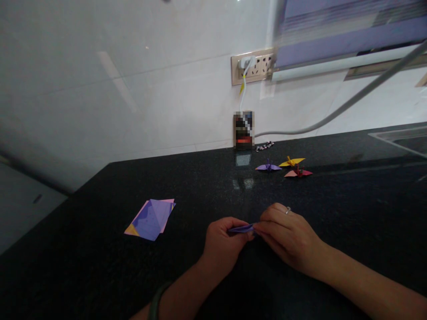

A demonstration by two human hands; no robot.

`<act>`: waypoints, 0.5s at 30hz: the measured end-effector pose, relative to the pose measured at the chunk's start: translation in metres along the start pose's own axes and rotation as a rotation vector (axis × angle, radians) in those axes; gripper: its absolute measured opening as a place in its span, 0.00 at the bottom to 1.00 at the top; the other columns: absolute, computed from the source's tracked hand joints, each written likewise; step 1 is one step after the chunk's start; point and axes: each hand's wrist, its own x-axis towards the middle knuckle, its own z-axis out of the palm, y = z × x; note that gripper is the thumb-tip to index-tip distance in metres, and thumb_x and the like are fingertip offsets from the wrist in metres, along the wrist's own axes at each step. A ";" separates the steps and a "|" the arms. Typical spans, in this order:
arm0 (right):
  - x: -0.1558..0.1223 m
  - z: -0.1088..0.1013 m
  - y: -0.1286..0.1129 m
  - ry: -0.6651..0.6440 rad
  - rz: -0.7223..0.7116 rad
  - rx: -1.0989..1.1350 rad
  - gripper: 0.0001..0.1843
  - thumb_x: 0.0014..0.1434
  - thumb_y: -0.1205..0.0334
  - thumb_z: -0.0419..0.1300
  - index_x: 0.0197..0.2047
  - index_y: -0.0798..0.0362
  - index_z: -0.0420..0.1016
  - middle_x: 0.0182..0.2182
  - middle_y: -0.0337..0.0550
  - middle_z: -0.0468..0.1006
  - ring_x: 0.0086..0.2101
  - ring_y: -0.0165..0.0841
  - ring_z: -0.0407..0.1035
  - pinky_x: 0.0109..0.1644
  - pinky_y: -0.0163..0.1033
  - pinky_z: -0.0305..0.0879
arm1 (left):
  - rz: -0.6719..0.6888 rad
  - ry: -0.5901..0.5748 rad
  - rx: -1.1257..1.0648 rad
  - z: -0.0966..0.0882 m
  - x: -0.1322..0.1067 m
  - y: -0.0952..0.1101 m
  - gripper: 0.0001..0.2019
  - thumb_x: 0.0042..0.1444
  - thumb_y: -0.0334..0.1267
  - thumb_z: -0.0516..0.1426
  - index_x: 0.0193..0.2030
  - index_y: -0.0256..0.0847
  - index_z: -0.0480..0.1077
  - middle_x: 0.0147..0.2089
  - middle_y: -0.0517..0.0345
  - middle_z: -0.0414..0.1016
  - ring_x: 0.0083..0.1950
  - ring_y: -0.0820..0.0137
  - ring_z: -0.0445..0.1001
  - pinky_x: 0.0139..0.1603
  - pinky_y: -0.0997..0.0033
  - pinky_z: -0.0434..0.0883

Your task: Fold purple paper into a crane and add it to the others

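A small folded purple paper piece (242,229) is held between both hands just above the black stone counter (100,266). My left hand (223,242) is curled with its fingers pinching the paper's left end. My right hand (288,235), with a ring on one finger, is closed on the paper's right end with its fingers pressed together. Three finished paper cranes stand farther back: a purple crane (267,167), a yellow crane (291,161) and a red crane (298,172).
A stack of purple, pink and yellow paper sheets (151,218) lies on the counter to the left. A phone (243,130) leans against the white wall, wired to a wall socket (252,66). A grey hose (333,113) crosses the back right, near a sink edge (398,135).
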 end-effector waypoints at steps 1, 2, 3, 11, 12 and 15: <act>0.000 0.000 0.000 -0.006 0.006 -0.003 0.09 0.57 0.69 0.50 0.36 0.57 0.72 0.28 0.46 0.69 0.30 0.33 0.61 0.32 0.38 0.58 | 0.000 0.000 -0.001 0.000 0.000 -0.001 0.06 0.39 0.31 0.60 0.28 0.35 0.73 0.26 0.55 0.75 0.28 0.71 0.71 0.30 0.74 0.66; 0.001 0.000 -0.001 -0.015 0.016 -0.008 0.10 0.57 0.69 0.50 0.35 0.57 0.72 0.28 0.46 0.69 0.31 0.34 0.61 0.32 0.38 0.58 | 0.002 0.001 0.001 0.000 0.000 -0.001 0.06 0.40 0.31 0.60 0.28 0.35 0.73 0.26 0.55 0.75 0.28 0.71 0.70 0.30 0.74 0.66; 0.001 0.000 -0.001 -0.027 0.026 -0.015 0.10 0.57 0.69 0.50 0.35 0.57 0.72 0.29 0.46 0.69 0.31 0.34 0.60 0.32 0.39 0.58 | 0.007 0.000 0.004 0.000 0.000 -0.002 0.06 0.40 0.31 0.60 0.28 0.35 0.73 0.26 0.55 0.75 0.28 0.71 0.70 0.30 0.74 0.66; 0.000 0.002 0.000 -0.078 0.075 -0.030 0.10 0.56 0.70 0.49 0.36 0.55 0.71 0.30 0.46 0.68 0.31 0.35 0.60 0.33 0.40 0.58 | 0.049 -0.006 0.042 0.000 -0.002 -0.004 0.06 0.40 0.33 0.60 0.28 0.36 0.74 0.26 0.56 0.75 0.28 0.71 0.70 0.30 0.74 0.65; 0.000 0.002 0.000 -0.074 0.081 -0.019 0.10 0.56 0.70 0.49 0.36 0.55 0.71 0.30 0.46 0.68 0.31 0.35 0.60 0.34 0.40 0.58 | 0.049 -0.007 0.042 0.000 -0.002 -0.004 0.06 0.40 0.33 0.60 0.28 0.36 0.74 0.26 0.56 0.75 0.28 0.71 0.70 0.30 0.74 0.65; -0.001 0.002 0.000 -0.061 0.091 0.014 0.09 0.57 0.69 0.49 0.35 0.56 0.71 0.29 0.45 0.68 0.32 0.34 0.60 0.34 0.40 0.58 | 0.039 -0.009 0.041 0.001 -0.001 -0.004 0.06 0.40 0.33 0.60 0.28 0.35 0.73 0.26 0.55 0.74 0.28 0.71 0.69 0.30 0.74 0.65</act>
